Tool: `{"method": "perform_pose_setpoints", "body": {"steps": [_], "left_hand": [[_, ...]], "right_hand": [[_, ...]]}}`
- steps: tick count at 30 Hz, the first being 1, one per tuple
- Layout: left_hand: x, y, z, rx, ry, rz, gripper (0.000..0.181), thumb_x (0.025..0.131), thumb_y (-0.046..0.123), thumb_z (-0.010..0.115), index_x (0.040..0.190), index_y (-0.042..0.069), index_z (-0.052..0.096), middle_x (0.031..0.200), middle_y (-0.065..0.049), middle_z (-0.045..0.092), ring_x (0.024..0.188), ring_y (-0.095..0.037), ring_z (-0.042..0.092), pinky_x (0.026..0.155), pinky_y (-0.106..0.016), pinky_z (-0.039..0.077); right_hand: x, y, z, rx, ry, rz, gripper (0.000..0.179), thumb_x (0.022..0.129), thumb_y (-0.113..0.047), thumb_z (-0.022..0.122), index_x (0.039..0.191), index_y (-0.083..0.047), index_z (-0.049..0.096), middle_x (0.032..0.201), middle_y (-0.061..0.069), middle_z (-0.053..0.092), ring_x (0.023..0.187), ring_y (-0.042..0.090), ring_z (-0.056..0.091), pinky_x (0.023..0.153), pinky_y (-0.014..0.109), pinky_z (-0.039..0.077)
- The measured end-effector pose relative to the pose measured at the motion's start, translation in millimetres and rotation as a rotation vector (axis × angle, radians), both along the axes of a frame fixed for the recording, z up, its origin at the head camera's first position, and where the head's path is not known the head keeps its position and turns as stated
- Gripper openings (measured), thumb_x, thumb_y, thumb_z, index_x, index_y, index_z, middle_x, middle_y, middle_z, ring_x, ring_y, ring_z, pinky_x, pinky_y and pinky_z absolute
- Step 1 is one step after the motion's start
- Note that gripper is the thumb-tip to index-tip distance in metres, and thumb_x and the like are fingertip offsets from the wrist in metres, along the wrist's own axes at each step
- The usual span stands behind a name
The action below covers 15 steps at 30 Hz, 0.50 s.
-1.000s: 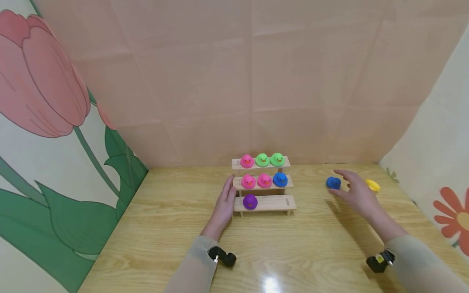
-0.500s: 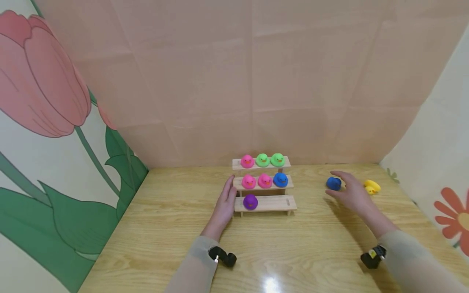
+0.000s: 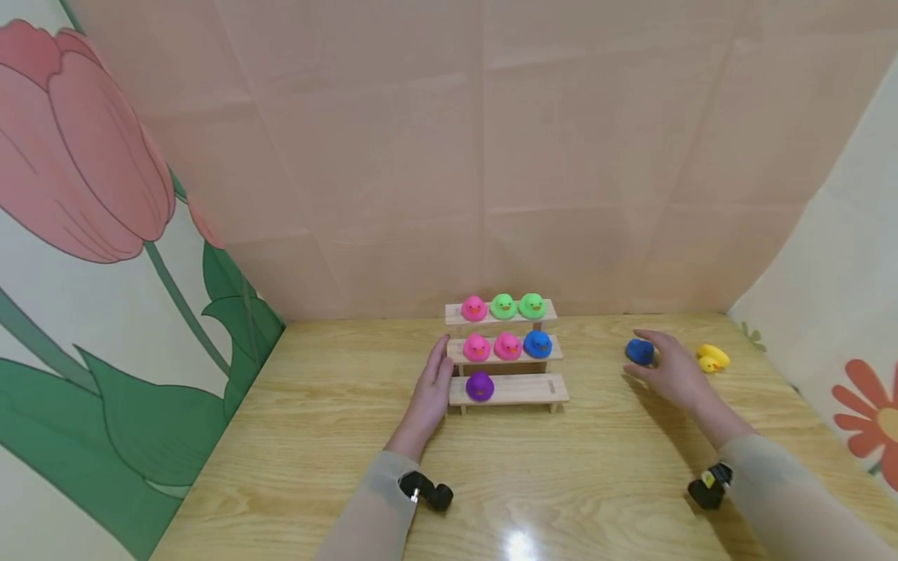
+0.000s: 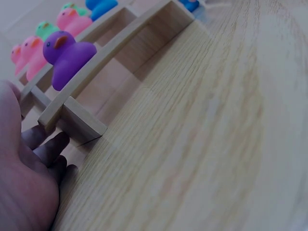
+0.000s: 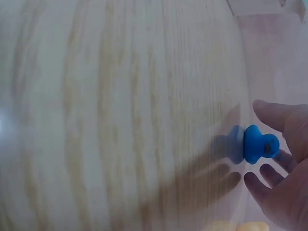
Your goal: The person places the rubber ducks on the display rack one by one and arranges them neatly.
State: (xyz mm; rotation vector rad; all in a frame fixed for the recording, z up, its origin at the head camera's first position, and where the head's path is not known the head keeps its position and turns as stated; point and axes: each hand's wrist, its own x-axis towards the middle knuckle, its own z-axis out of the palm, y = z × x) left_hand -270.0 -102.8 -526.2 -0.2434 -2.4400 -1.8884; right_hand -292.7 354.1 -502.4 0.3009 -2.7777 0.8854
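My left hand (image 3: pixel 429 382) rests along the left end of a three-step wooden rack (image 3: pixel 522 389), its fingers at the shelf ends. In the left wrist view, fingertips (image 4: pixel 57 144) sit by the leg of the lowest shelf, which bears a purple rubber duck (image 4: pixel 72 55). My right hand (image 3: pixel 677 370) is spread around a loose blue rubber duck (image 3: pixel 639 351) on the table. In the right wrist view, thumb and fingers stand apart on either side of that blue duck (image 5: pixel 257 144), with gaps showing.
A yellow rubber duck (image 3: pixel 713 358) lies tipped over right of my right hand. The middle shelf holds two pink ducks (image 3: pixel 477 347) and a blue one (image 3: pixel 538 344). Up top are a pink duck (image 3: pixel 474 308) and two green ones (image 3: pixel 503 306). A pink cloth (image 3: pixel 477 156) hangs behind.
My right hand has shifted slightly left and down around the loose blue duck, uncovering more of the yellow duck. My left hand stays at the rack.
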Motion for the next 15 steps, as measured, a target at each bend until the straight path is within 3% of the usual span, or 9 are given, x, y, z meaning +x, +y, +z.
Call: {"method": "perform_pose_setpoints", "body": {"steps": [11,15], "left_hand": [[-0.2,-0.2,0.4,-0.007,-0.005,0.001,0.054,0.121,0.044,0.037,0.174,0.046,0.026,0.18,-0.004,0.029,0.165,-0.03,0.028,0.135,-0.054,0.021],[-0.1,0.1,0.6,-0.003,-0.003,-0.001,0.055,0.122,0.043,0.037,0.175,0.045,0.025,0.18,-0.004,0.029,0.165,-0.03,0.027,0.135,-0.053,0.021]], "right_hand": [[-1.5,7.3,-4.5,-0.02,-0.094,-0.018,0.081,0.104,-0.025,0.082,0.163,0.01,0.039,0.158,0.047,0.039,0.141,0.07,0.039,0.111,0.083,0.038],[-2.8,9.0,-6.8,-0.027,-0.084,-0.008,0.079,0.104,-0.023,0.081,0.162,0.012,0.04,0.157,0.047,0.041,0.139,0.069,0.043,0.11,0.082,0.041]]}}
